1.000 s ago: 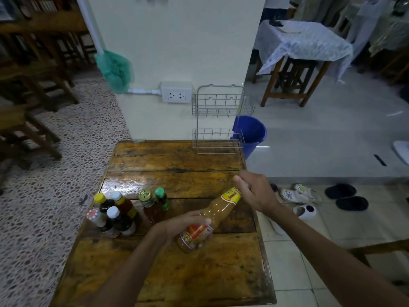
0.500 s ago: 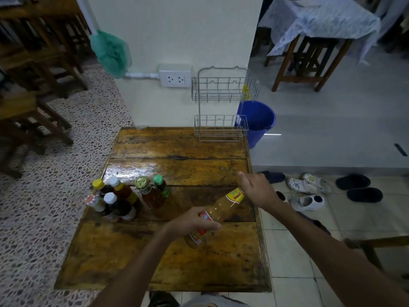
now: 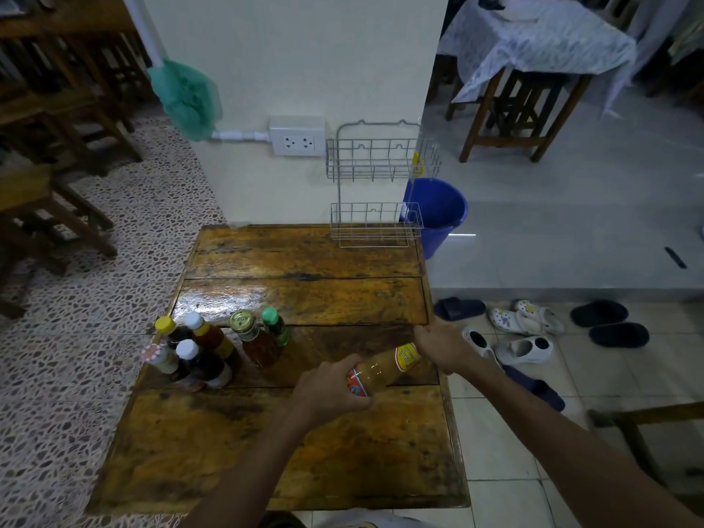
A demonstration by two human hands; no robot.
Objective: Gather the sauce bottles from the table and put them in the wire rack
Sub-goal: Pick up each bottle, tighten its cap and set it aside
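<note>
A large bottle of amber sauce [image 3: 384, 367] with a yellow neck label lies tilted over the wooden table [image 3: 304, 295]. My left hand [image 3: 327, 390] grips its lower body and my right hand [image 3: 442, 346] grips its cap end. Several smaller sauce bottles stand grouped at the table's left: a yellow-capped one [image 3: 167, 329], white-capped ones [image 3: 205, 333], a gold-lidded one [image 3: 255, 342] and a green-capped one [image 3: 276, 325]. The two-tier wire rack [image 3: 377, 184] hangs on the wall above the table's far right corner, with nothing in either tier.
A blue bucket [image 3: 438, 215] stands on the floor behind the rack. A wall socket [image 3: 297, 137] and a green net bag [image 3: 183, 97] are on the pillar. Shoes and sandals [image 3: 522, 337] lie right of the table. Wooden chairs stand at the left.
The bottle stays held in both hands, now a little lower toward the table's right edge. My view has tilted down and nearer to the table.
</note>
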